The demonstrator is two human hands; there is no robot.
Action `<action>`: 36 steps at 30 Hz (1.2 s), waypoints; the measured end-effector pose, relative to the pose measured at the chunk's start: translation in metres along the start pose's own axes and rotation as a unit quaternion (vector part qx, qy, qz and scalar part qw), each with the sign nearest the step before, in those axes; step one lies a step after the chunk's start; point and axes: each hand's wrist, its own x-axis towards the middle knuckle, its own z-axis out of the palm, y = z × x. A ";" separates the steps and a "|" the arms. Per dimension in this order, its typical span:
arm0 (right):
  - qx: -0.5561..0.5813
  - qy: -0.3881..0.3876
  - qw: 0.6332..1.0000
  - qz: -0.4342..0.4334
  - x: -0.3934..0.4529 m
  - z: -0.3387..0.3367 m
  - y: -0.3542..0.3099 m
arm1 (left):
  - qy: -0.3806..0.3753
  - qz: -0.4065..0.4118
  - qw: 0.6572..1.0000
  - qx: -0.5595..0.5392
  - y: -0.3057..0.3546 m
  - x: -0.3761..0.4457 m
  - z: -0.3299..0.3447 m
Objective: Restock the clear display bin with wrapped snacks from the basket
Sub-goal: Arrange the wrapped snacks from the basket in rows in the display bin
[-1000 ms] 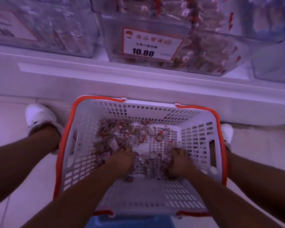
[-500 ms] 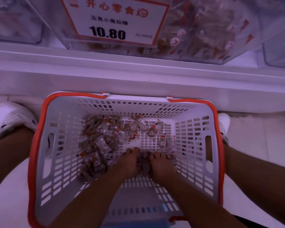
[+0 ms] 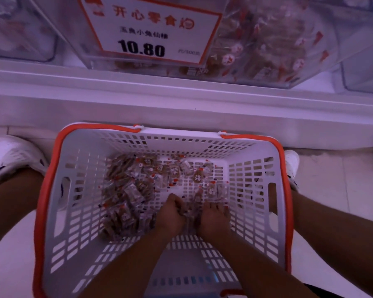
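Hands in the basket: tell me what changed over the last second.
The left hand and right hand drew together from apart, gathering wrapped snacks between them near the basket floor's middle. Basket, clear display bin and price sign stayed put.

Shop, price sign (image 3: 151, 29), snack bins (image 3: 267, 44), basket (image 3: 254, 168)

Both hands, spread well apart a second ago, have drawn together at the near middle of the white slotted plastic basket with an orange rim (image 3: 58, 190). The left hand (image 3: 173, 214) and right hand (image 3: 214, 218) now cup a bunch of small clear-wrapped brown snacks (image 3: 191, 209) between them.
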 end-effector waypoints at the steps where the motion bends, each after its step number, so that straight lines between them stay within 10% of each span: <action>1: -0.007 -0.004 1.000 -0.001 0.002 0.000 0.004 | -0.011 -0.012 1.000 -0.007 0.006 0.000 -0.006; 4: -0.038 -0.025 0.998 -0.047 0.006 -0.006 0.009 | -0.015 0.027 0.983 0.179 0.012 0.006 -0.032; 8: -0.085 -0.033 0.985 -0.145 0.005 -0.011 -0.001 | -0.156 0.186 0.743 0.624 0.008 0.009 -0.057; 13: -0.124 0.020 0.968 -0.217 -0.002 -0.013 -0.002 | -0.096 0.149 0.693 0.699 -0.005 -0.001 -0.019; 25: 0.079 -0.104 0.980 -0.148 -0.003 -0.046 0.038 | -0.131 0.146 0.676 0.710 -0.028 0.009 0.032; 31: 0.166 -0.090 0.979 -0.080 0.010 -0.083 0.064 | -0.074 0.139 0.754 0.638 -0.040 0.004 0.042; 36: 0.440 -0.045 0.897 -0.024 0.013 -0.102 0.066 | -0.077 0.126 0.827 0.543 -0.058 -0.005 0.044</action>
